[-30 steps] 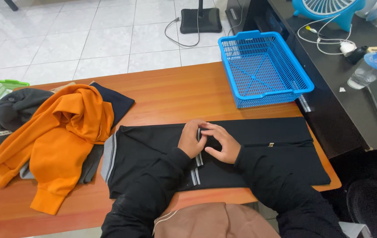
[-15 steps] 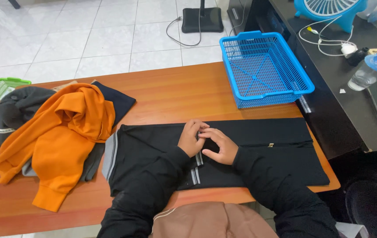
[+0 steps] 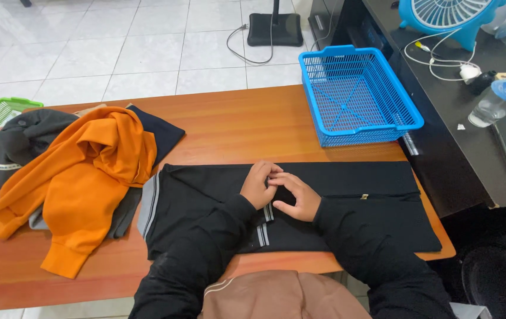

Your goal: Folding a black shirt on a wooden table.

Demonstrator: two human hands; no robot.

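Black jacket (image 3: 347,195) lay flat near the table's (image 3: 235,127) near edge. Left hand (image 3: 257,184) and right hand (image 3: 295,196) pinched its striped cuff (image 3: 263,227) at centre. Risk: the right end overhung the edge, so a tug could undo the fold.

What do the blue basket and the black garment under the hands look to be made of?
The blue basket looks like moulded plastic: glossy, with an open grid mesh. The black garment seems to be soft matte knit fabric, lying in flat folds with grey-striped ribbed trim.
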